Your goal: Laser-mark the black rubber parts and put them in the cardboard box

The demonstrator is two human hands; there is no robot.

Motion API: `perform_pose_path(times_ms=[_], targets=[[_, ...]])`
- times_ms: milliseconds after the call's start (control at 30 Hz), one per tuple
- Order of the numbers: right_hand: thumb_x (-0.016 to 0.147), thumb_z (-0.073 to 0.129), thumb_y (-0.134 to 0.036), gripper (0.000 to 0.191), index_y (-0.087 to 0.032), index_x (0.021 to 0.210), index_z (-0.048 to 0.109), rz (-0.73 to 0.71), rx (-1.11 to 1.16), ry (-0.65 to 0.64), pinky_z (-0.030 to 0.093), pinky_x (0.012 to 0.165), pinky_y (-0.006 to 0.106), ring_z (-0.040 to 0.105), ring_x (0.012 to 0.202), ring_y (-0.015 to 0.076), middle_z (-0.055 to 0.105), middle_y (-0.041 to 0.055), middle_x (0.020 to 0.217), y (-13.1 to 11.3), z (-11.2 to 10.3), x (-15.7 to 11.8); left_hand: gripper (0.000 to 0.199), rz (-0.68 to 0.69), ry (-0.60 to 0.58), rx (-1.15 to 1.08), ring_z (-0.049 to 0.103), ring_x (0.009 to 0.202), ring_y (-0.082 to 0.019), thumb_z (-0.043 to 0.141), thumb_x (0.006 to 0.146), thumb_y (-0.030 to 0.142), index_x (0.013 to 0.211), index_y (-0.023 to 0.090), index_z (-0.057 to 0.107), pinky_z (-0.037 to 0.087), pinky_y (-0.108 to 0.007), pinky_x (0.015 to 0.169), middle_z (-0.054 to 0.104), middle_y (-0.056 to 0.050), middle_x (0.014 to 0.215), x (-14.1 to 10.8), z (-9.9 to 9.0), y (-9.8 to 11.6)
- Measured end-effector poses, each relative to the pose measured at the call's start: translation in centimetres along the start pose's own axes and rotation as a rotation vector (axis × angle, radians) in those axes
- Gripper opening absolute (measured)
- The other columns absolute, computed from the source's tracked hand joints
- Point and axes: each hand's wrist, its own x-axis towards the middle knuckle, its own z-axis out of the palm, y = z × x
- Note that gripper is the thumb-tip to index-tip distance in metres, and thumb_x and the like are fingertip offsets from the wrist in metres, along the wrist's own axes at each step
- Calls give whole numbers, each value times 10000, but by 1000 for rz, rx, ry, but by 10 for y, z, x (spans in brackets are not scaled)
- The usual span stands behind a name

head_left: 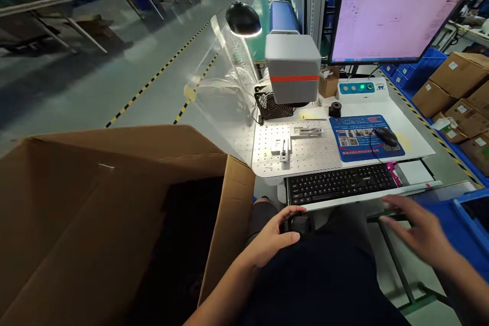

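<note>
My left hand (275, 234) is closed round a small black object (298, 224) in front of my lap, just below the keyboard tray. What kind of object it is, I cannot make out. My right hand (418, 229) is in the air at the right, slightly blurred, fingers apart and holding nothing. It is near a blue bin (446, 216). Ahead stands a perforated metal plate (263, 155) with a small clamp fixture (283, 147) on it, beneath a grey machine head (293, 63) with an orange stripe.
A large open cardboard box (239, 188) with dark contents stands at my left. A keyboard (340, 183) lies on the pull-out tray. Behind it are a mouse (386, 136) on a blue mat (353, 150), a monitor (401, 10), a lit lamp (243, 18) and a fan (273, 107).
</note>
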Motion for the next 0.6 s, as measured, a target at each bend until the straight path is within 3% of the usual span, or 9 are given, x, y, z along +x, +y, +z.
perform_pose_path(times_ms=[100, 233, 300, 433, 500, 600], targets=[[900, 691, -414, 428, -281, 1303, 639, 13, 259, -186, 569, 959, 408, 684, 1041, 228, 683, 88, 1241, -52, 66, 13, 689, 94, 53, 62, 597, 1025, -222, 812, 771, 393, 1355, 221, 490, 475, -353, 894, 606, -80, 1204, -14, -8, -7], [901, 682, -452, 494, -254, 1345, 598, 232, 668, -393, 589, 867, 397, 687, 900, 202, 684, 103, 1213, -105, 139, 17, 618, 444, 413, 421, 562, 1167, -241, 776, 793, 244, 1328, 253, 469, 446, -412, 1024, 578, -82, 1270, -33, -13, -23], [894, 681, -483, 536, -233, 1358, 579, 319, 857, -461, 589, 859, 408, 686, 917, 215, 672, 122, 1240, -123, 165, 17, 620, 628, 515, 626, 569, 1172, -255, 760, 785, 185, 1325, 267, 467, 467, -453, 1028, 579, -89, 1266, -38, -13, -33], [850, 725, -507, 512, -213, 1258, 633, 417, 921, -432, 545, 965, 457, 662, 1063, 274, 682, 129, 1208, -134, 196, 23, 721, 962, 539, 887, 560, 1215, -293, 739, 794, 148, 1412, 262, 386, 502, -518, 1038, 577, -135, 1291, -37, -24, -50], [815, 758, -509, 510, -212, 1216, 654, 445, 877, -400, 530, 987, 467, 648, 1098, 294, 687, 128, 1190, -133, 202, 31, 807, 997, 517, 915, 559, 1234, -318, 793, 807, 251, 1469, 249, 330, 516, -537, 1038, 572, -164, 1310, -43, -35, -52], [762, 795, -517, 543, -213, 1194, 672, 461, 866, -356, 517, 991, 467, 646, 1090, 299, 698, 116, 1149, -136, 202, 40, 911, 950, 454, 877, 560, 1251, -354, 812, 765, 547, 1494, 244, 359, 526, -551, 1031, 554, -193, 1362, -51, -54, -41]])
